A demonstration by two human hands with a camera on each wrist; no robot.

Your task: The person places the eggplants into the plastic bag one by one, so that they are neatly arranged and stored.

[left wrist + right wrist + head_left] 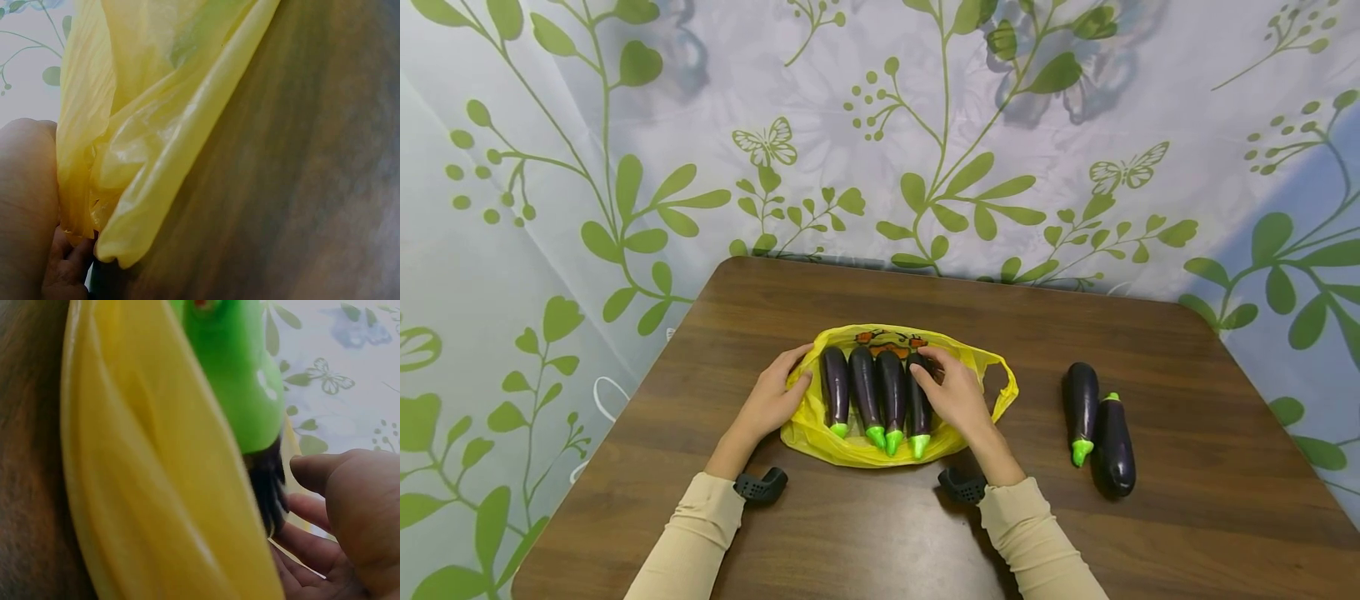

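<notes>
A yellow plastic bag [820,446] lies with its mouth spread on the table. Four dark purple eggplants, bright green at the stem, lie side by side in it, stems toward me. My left hand [778,393] holds the bag's left edge, thumb inside the rim; the left wrist view shows the yellow film [156,162] against that hand. My right hand [957,392] grips the upper part of the rightmost eggplant [919,408]. In the right wrist view its green cap [240,394] stands close up, and the bag's front side hides part of its body.
Two more eggplants lie on the brown table [1180,400] to the right: one with its stem toward me [1081,404], another with its stem away [1114,450]. A bag handle loop [1009,392] sticks out at the right. Behind the table hangs a leaf-patterned curtain [820,183].
</notes>
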